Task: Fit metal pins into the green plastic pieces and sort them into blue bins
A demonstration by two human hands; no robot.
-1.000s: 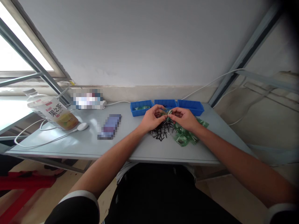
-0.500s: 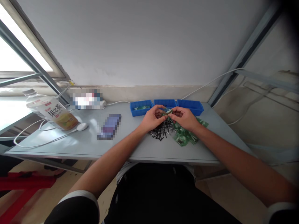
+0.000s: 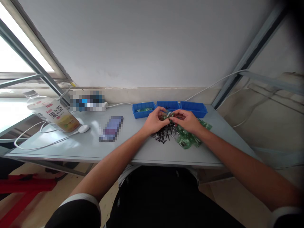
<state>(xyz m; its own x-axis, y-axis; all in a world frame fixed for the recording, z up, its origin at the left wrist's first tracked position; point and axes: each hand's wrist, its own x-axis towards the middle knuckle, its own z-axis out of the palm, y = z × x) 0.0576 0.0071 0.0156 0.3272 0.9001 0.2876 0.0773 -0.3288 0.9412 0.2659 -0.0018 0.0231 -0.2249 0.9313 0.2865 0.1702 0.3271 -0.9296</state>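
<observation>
Between my two hands is a small green-tinted plastic bag (image 3: 168,114), with something light-coloured inside that is too small to make out. My left hand (image 3: 154,121) pinches its left side, and the fingers of my right hand (image 3: 186,120) close on its right side. Below them lies a heap of dark screws (image 3: 163,134) on the grey table (image 3: 133,152). More green plastic bags (image 3: 187,139) holding small metal pieces are piled under and beside my right hand and wrist.
Three blue bins stand in a row behind my hands: the left bin (image 3: 143,109) holds green bags, beside a middle bin (image 3: 168,105) and a right bin (image 3: 193,108). Left lie a blurred phone (image 3: 111,129), a white cable with a round charger (image 3: 83,128) and a tilted drink bottle (image 3: 53,112).
The small bag has shifted slightly between my fingertips, and my right fingers have moved a little. Both hands stay in the same place above the screws.
</observation>
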